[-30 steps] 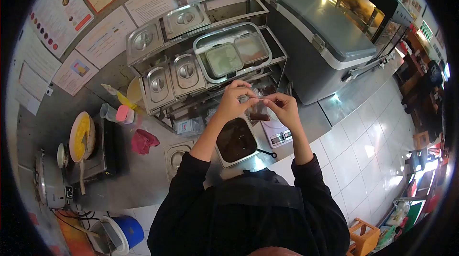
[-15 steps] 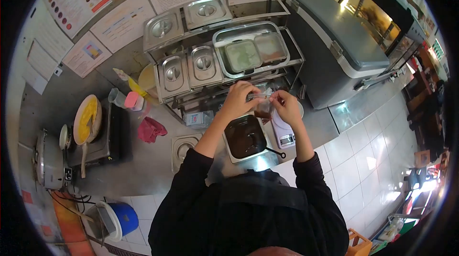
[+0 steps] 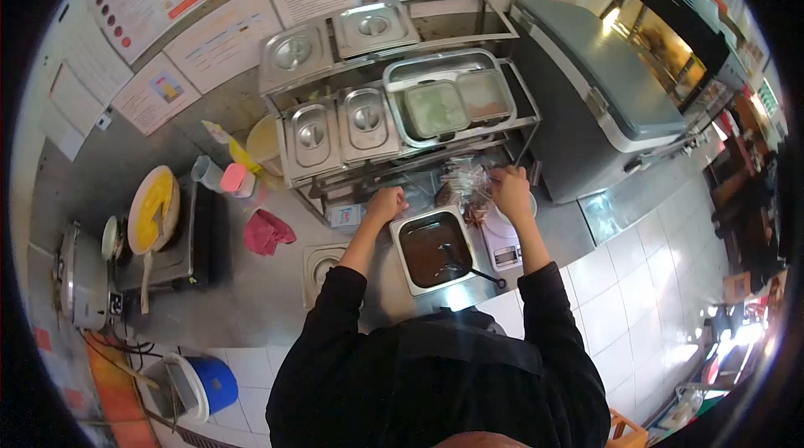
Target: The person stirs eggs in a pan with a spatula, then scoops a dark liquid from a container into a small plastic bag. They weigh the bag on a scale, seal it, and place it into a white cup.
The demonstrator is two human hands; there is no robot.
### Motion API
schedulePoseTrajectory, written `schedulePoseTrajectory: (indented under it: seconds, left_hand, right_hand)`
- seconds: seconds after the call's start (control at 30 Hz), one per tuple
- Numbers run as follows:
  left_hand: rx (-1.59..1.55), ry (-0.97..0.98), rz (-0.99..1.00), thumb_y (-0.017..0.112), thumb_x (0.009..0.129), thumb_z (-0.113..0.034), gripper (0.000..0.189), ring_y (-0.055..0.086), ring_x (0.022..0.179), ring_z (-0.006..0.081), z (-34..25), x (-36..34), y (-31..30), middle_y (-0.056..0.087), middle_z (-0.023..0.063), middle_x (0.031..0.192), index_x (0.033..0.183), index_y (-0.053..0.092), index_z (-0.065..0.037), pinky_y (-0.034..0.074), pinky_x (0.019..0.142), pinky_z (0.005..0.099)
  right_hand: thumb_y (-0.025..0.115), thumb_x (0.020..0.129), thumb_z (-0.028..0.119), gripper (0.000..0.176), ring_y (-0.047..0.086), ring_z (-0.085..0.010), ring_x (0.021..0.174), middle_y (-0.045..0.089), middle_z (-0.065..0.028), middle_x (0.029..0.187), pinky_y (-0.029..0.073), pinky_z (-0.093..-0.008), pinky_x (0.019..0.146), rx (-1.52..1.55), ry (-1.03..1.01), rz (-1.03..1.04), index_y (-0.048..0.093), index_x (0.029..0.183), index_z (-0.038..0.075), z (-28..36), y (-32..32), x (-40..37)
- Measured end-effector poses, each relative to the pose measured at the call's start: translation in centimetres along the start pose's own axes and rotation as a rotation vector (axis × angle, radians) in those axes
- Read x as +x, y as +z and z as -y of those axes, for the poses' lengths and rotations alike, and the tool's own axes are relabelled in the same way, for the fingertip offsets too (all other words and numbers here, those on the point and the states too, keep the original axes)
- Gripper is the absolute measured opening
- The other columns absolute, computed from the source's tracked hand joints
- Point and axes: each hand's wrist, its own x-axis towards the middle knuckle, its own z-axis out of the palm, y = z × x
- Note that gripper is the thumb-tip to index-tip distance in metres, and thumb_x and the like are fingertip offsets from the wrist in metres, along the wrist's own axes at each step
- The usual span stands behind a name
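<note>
My left hand [image 3: 388,205] is closed at the edge of some clear plastic bags [image 3: 423,190]; what its fingertips pinch is too small to make out. My right hand [image 3: 509,190] reaches over a pile of small clear bags [image 3: 463,180] with dark contents, its bent fingers closed on the top of one small bag at the pile's right side. Between my forearms stands a steel pan of dark brown sauce [image 3: 423,255], with a black ladle [image 3: 484,275] in it, its handle over the right rim. A white kitchen scale [image 3: 502,251] sits beside the pan, partly under my right hand.
A rack with lidded steel pans [image 3: 366,117] stands behind my hands. A steel lid [image 3: 322,268] and a red cloth [image 3: 268,232] lie to the left, near a frying pan [image 3: 155,205] on a stove. A big grey cooler [image 3: 586,105] is at the right.
My hands were together above the pan's far edge with a small plastic bag. They have moved apart: the left went left and down to the clear bags, the right stayed by the pile.
</note>
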Motion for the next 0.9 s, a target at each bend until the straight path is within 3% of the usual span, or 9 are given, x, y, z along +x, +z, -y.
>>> schedulePoseTrajectory:
  seconds: [0.1,0.3,0.4,0.5,0.6,0.7,0.8,0.9]
  left_hand:
    - [0.307,-0.106,-0.123,0.078,0.069,-0.026,0.035,0.065,0.093,0.0313,-1.6,1.4,1.0,0.067,0.0149,0.099,0.095,0.065,-0.006,0.053,0.076,0.0411]
    - [0.302,-0.345,-0.03,0.082,0.065,-0.03,0.048,0.064,0.097,0.0332,-1.8,2.2,0.6,0.065,0.0157,0.106,0.101,0.064,-0.005,0.053,0.079,0.0425]
    - [0.268,-0.313,-0.025,0.082,0.063,-0.03,0.046,0.064,0.098,0.0312,-0.6,2.5,0.3,0.065,0.0148,0.106,0.099,0.066,-0.007,0.053,0.078,0.0415]
    - [0.182,-0.253,-0.181,0.082,0.065,-0.029,0.039,0.066,0.09,0.0295,-0.7,1.4,-0.5,0.068,0.0128,0.095,0.095,0.067,-0.009,0.053,0.073,0.0395]
    - [0.042,-0.229,-0.183,0.079,0.068,-0.028,0.032,0.067,0.076,0.0265,-1.0,0.9,-1.8,0.069,0.0109,0.082,0.091,0.068,-0.01,0.052,0.067,0.0371]
    - [-0.159,-0.071,-0.208,0.076,0.072,-0.024,0.025,0.066,0.066,0.0224,-0.1,0.4,-2.0,0.068,0.0101,0.073,0.086,0.066,-0.006,0.051,0.064,0.0357]
    - [-0.473,0.062,-0.217,0.071,0.078,-0.018,0.02,0.065,0.066,0.0177,1.8,0.7,-1.0,0.068,0.0093,0.076,0.086,0.062,-0.003,0.052,0.058,0.0323]
    - [-0.782,-0.057,-0.135,0.063,0.087,-0.014,0.015,0.065,0.069,0.0163,0.3,-1.8,-1.7,0.067,0.0078,0.085,0.09,0.054,-0.002,0.053,0.054,0.0273]
  right_hand:
    - [0.067,0.072,0.019,0.019,0.05,-0.0314,0.102,0.06,-0.0087,0.102,0.047,-0.046,0.081,-0.134,0.046,0.068,0.071,0.09,0.014,0.1,-0.2,-0.6]
    - [0.069,0.072,0.028,0.017,0.049,-0.0305,0.105,0.06,-0.0087,0.102,0.047,-0.0473,0.08,-0.182,0.132,0.089,0.071,0.083,0.016,-0.8,1.0,-0.3]
    - [0.071,0.07,0.031,0.019,0.049,-0.0307,0.106,0.06,-0.0094,0.101,0.047,-0.0466,0.08,-0.233,0.18,0.133,0.071,0.082,0.016,-0.3,0.3,-0.8]
    - [0.072,0.068,0.033,0.024,0.046,-0.0327,0.11,0.058,-0.0109,0.106,0.045,-0.048,0.083,-0.263,0.18,0.189,0.071,0.083,0.015,0.1,0.3,-0.9]
    - [0.073,0.066,0.034,0.029,0.042,-0.0332,0.115,0.054,-0.0121,0.113,0.041,-0.0501,0.087,-0.33,0.1,0.182,0.071,0.085,0.011,-0.1,1.7,-0.9]
    - [0.072,0.066,0.032,0.033,0.039,-0.0328,0.117,0.051,-0.0127,0.119,0.038,-0.0517,0.09,-0.407,0.044,0.215,0.071,0.087,0.008,0.0,3.4,0.0]
    - [0.07,0.067,0.03,0.033,0.038,-0.0325,0.117,0.05,-0.013,0.119,0.037,-0.0515,0.089,-0.418,0.034,0.255,0.071,0.089,0.006,0.1,4.3,0.5]
    - [0.069,0.07,0.028,0.026,0.039,-0.0327,0.115,0.051,-0.0122,0.116,0.039,-0.0509,0.086,-0.372,0.05,0.363,0.071,0.088,0.01,0.0,3.7,0.3]
